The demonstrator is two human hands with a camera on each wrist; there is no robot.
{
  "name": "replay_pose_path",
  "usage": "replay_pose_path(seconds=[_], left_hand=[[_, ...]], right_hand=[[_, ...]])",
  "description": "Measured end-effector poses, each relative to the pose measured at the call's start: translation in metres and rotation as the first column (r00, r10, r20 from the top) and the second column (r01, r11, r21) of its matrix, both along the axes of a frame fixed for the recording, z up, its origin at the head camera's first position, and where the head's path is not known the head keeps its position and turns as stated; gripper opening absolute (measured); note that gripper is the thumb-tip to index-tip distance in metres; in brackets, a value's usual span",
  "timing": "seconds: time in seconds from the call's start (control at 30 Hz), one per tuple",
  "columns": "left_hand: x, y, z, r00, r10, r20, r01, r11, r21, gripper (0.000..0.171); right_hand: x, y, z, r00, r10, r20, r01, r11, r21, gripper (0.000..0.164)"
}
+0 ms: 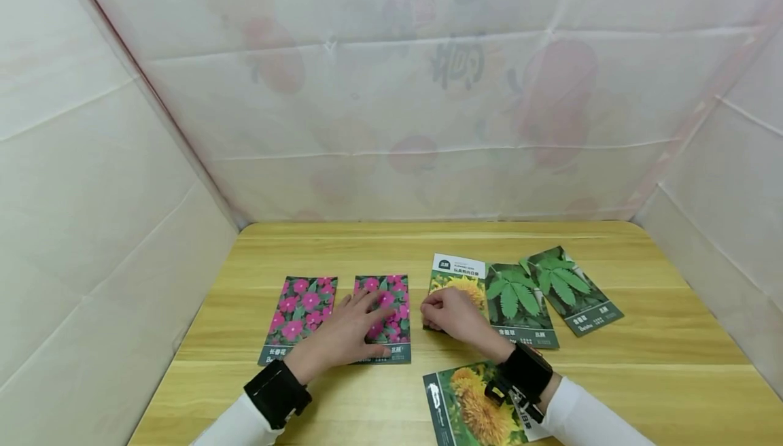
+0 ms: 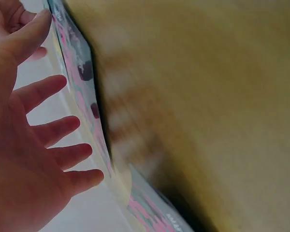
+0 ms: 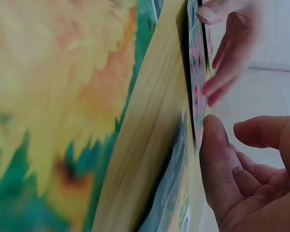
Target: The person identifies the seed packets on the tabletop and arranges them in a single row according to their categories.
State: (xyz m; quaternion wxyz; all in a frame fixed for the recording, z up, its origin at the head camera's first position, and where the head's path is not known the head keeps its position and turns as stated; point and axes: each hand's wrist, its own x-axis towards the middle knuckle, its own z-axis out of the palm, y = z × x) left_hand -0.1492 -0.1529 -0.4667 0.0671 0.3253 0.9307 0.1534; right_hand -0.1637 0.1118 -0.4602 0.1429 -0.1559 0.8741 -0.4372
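Observation:
My left hand (image 1: 342,334) lies spread over a pink-flower seed packet (image 1: 400,300), its fingers straight and apart. In the left wrist view the same hand (image 2: 43,145) has nothing in its grasp. A second pink-flower packet (image 1: 296,313) sits just to the left. My right hand (image 1: 459,313) is over the left part of a yellow-flower packet (image 1: 459,267), covering some of its picture. The right wrist view shows that hand (image 3: 251,174) with loosely curled fingers, thumb and index apart, nothing between them.
Right of the yellow-flower packet lies a green-leaf packet (image 1: 514,296), with another, tilted leaf packet (image 1: 569,289) beside it. Another yellow-flower packet (image 1: 471,405) is near the front, partly under my right wrist. Pale cloth walls (image 1: 379,113) enclose the wooden table (image 1: 214,364).

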Motion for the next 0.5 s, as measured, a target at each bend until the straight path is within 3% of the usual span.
replay_pose_path(seconds=[0.2,0.5], left_hand=[[0.001,-0.002,-0.001,1.000,0.008,0.027,-0.007,1.000,-0.006,0.073],[0.004,-0.014,-0.002,0.999,0.033,0.029,-0.033,0.999,0.010,0.074]], right_hand=[[0.001,0.011,0.003,0.999,-0.032,-0.037,0.033,0.999,0.029,0.019],[0.002,0.022,0.008,0.996,-0.082,-0.022,0.082,0.997,0.011,0.021]])
